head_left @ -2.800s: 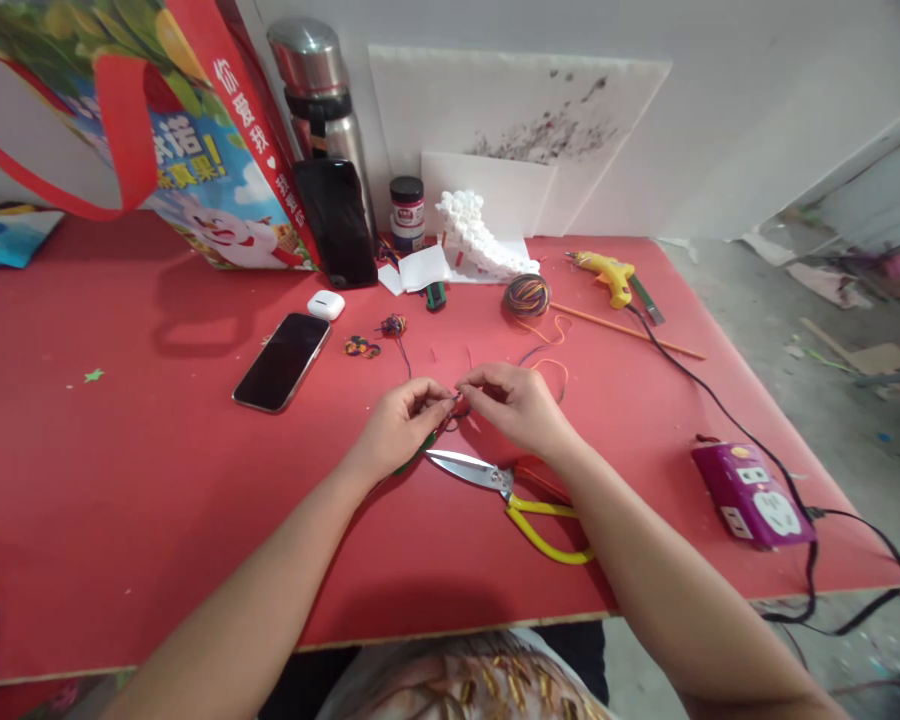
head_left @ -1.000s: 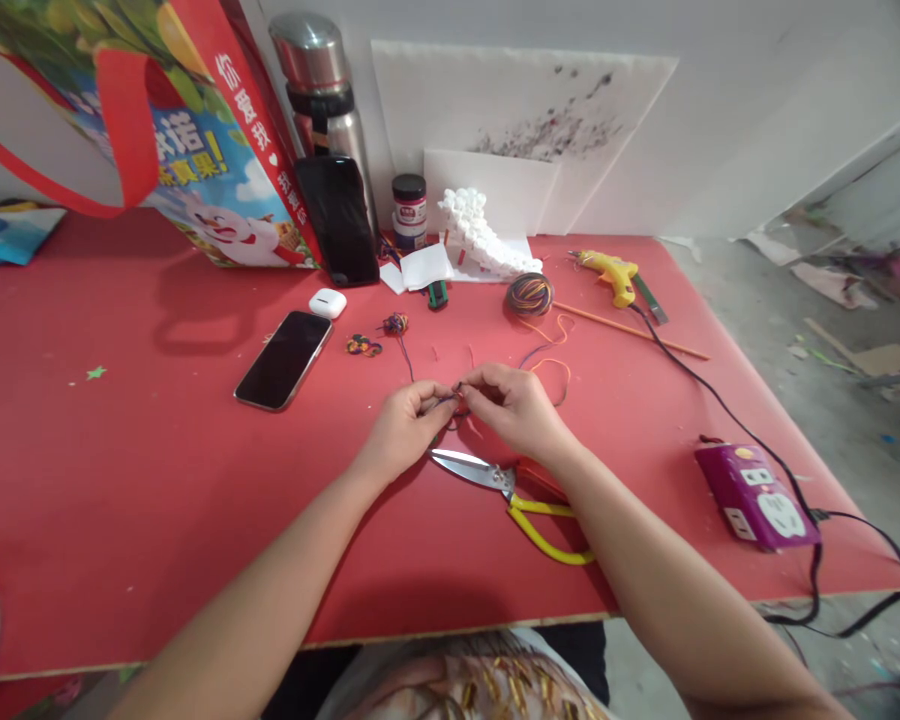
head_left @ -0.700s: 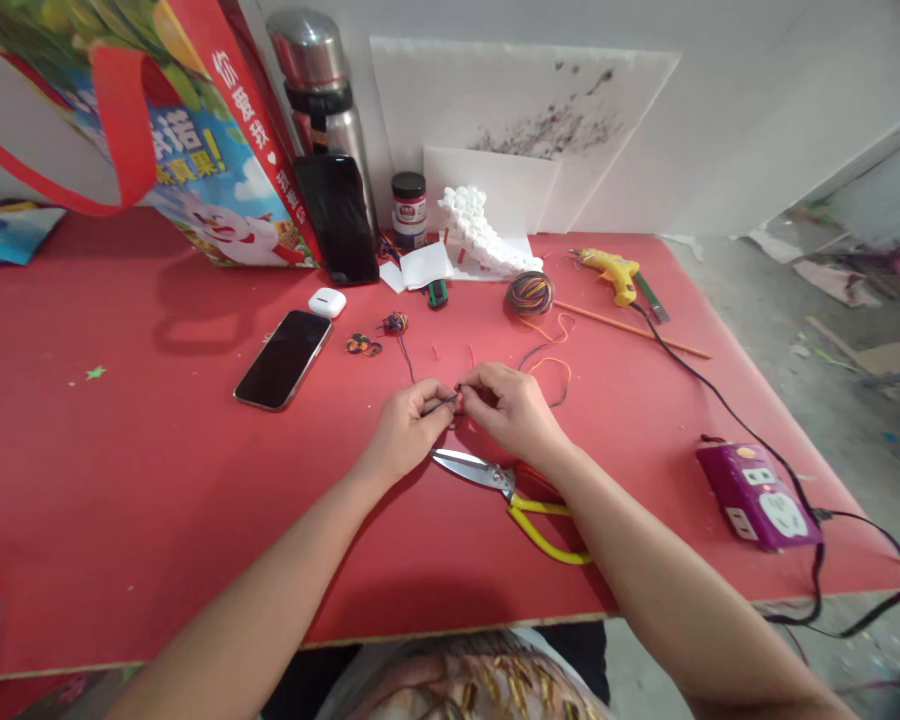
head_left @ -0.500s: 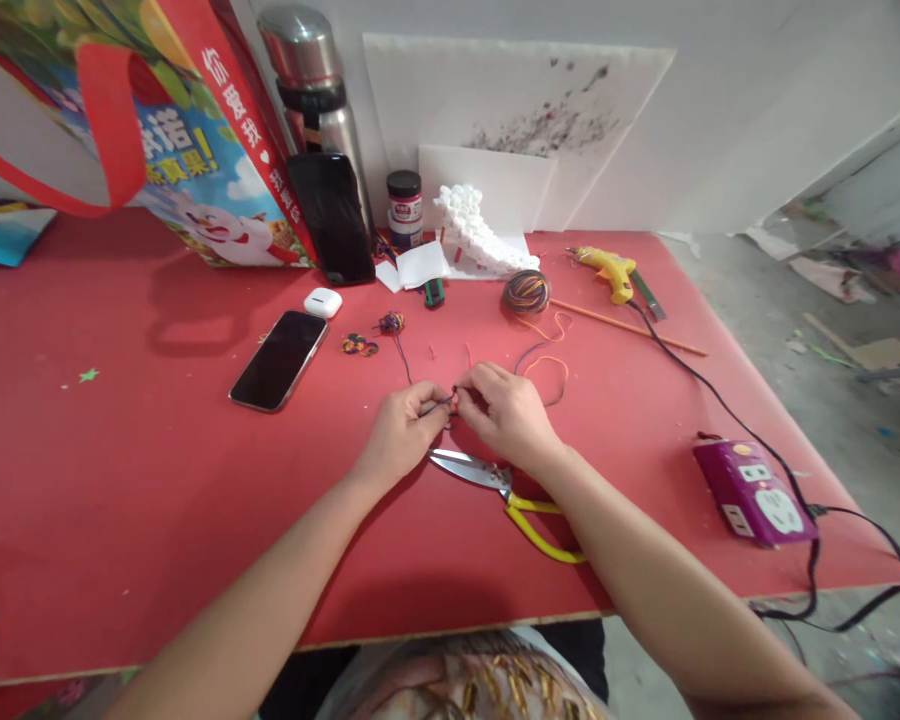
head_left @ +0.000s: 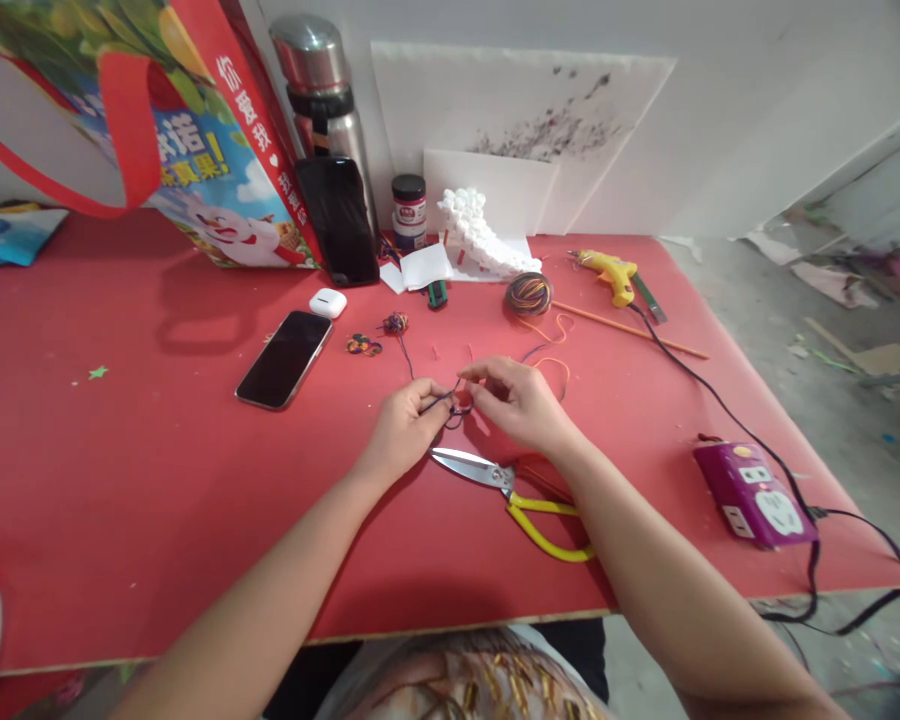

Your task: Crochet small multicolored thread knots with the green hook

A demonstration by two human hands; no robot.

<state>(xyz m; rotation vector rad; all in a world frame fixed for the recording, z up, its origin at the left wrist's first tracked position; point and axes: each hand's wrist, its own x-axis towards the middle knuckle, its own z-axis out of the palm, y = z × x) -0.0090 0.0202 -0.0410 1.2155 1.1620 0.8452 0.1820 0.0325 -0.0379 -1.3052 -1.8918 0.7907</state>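
Observation:
My left hand (head_left: 405,428) and my right hand (head_left: 516,402) meet over the middle of the red table (head_left: 120,480). Both pinch a thin multicoloured cord (head_left: 454,405) that forms a small loop between the fingertips. The cord trails away toward a small knotted bundle (head_left: 394,323). Scissors (head_left: 510,490) with yellow handles lie just below my right wrist, blades pointing left. A spool of the same cord (head_left: 527,294) sits behind my hands.
A black phone (head_left: 283,358) and white earbud case (head_left: 327,303) lie to the left. A shopping bag (head_left: 157,140), flask (head_left: 319,90), jar (head_left: 408,212) and white foam piece (head_left: 480,240) stand at the back. A glue gun (head_left: 607,274) and purple power strip (head_left: 756,495) are right.
My right hand has lifted slightly and drawn the cord up and right, opening a small loop between the hands. The left hand keeps its pinch.

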